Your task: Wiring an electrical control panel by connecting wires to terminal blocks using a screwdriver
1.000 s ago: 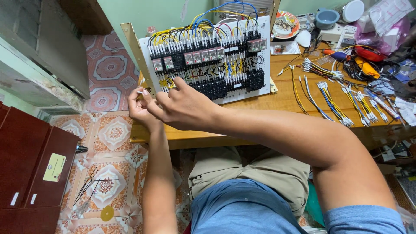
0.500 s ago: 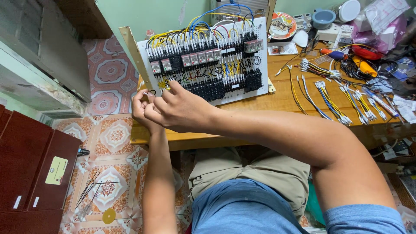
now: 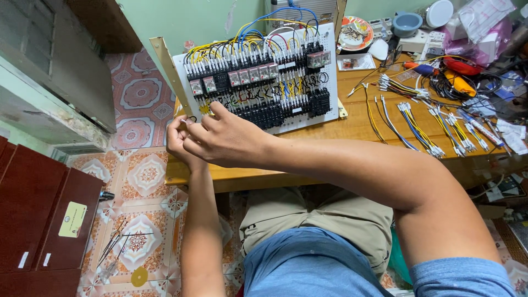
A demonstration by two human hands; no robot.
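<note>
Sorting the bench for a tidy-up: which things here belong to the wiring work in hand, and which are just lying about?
In hand:
left hand
right hand
wired panel
cut wires

Lying about:
plate
blue bowl
plastic bags
brown cabinet

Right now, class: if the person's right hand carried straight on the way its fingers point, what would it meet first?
The right hand points left, its fingertips against the left hand, so it would meet that hand first. Beyond that lies the brass-coloured rail beside the wiring panel, though depth is unclear.
</note>
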